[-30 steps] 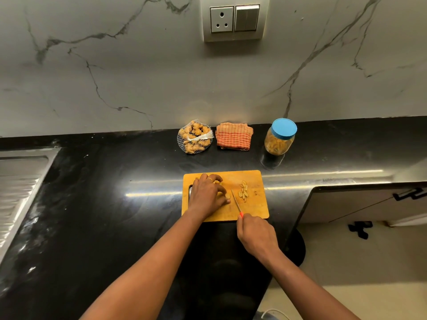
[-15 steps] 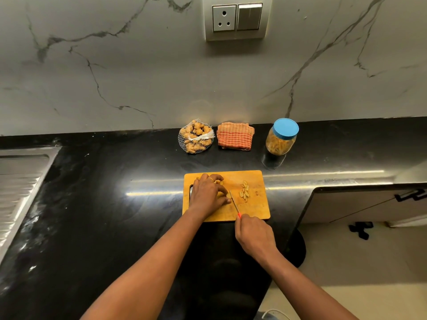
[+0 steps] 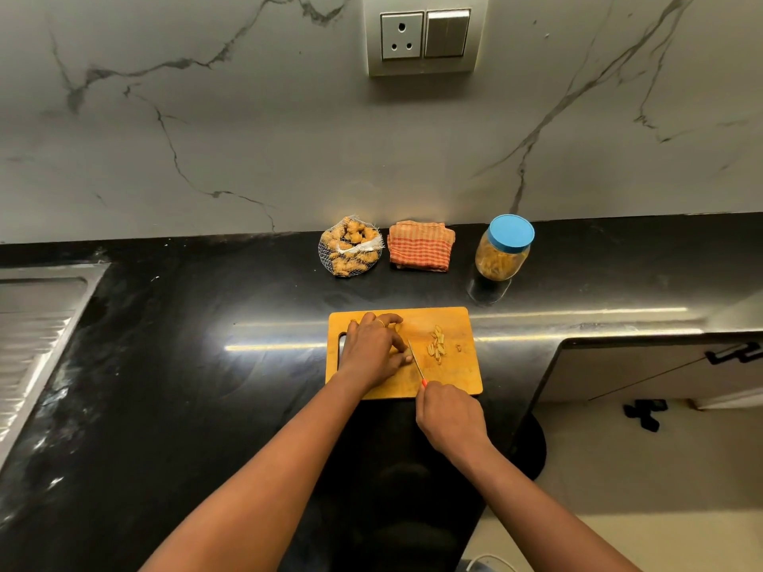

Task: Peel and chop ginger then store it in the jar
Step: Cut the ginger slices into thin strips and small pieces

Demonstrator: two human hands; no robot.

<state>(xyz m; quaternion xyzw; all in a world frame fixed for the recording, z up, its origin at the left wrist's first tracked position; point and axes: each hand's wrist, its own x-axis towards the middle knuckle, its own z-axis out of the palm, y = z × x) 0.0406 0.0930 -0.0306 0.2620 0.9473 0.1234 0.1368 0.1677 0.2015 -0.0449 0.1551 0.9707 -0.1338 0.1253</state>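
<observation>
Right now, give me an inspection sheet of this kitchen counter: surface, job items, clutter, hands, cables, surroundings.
Surface: black stone counter, glossy, with light streaks.
Job's things: wooden cutting board near the front edge; chopped ginger pieces piled on its right half; knife blade down on the board; jar with blue lid on, at the back; net bag of ginger by the wall.
Clutter: folded checked cloth between bag and jar.
Hands: left hand pressing ginger on the board; right hand gripping the knife handle.
Cables: a white cord at the bottom edge.
Surroundings: marble wall, socket and switch plate, sink drainboard on the left, cabinet on the right.
</observation>
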